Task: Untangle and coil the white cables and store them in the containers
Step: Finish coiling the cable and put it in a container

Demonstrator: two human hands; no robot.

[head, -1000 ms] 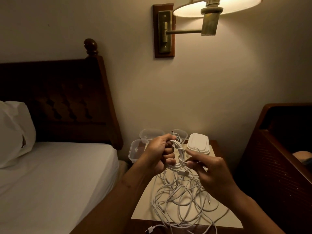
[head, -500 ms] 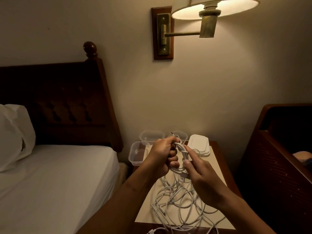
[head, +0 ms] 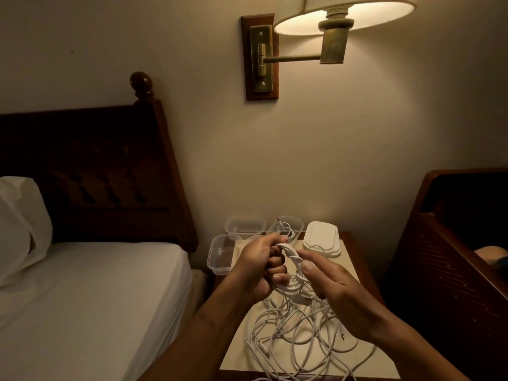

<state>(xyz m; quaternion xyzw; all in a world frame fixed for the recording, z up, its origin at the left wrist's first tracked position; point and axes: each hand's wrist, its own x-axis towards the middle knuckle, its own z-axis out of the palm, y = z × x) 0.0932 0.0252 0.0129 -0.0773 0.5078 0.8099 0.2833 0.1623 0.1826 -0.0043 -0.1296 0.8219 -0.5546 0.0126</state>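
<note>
- The left hand [head: 258,266] is bare, with short, plain nails.
- The right hand [head: 338,290] is bare too, its fingers slender, nails short.
- The left forearm [head: 209,334] is bare down to the edge of view.
- The right forearm [head: 406,350] is bare likewise.

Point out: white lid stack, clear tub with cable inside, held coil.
Stack of white plastic lids [head: 321,239]: head view, top lid's face.
Clear plastic tub holding a cable [head: 299,228]: head view, right wall.
Held coil of white cable [head: 292,254]: head view, loop's upper arc.
</note>
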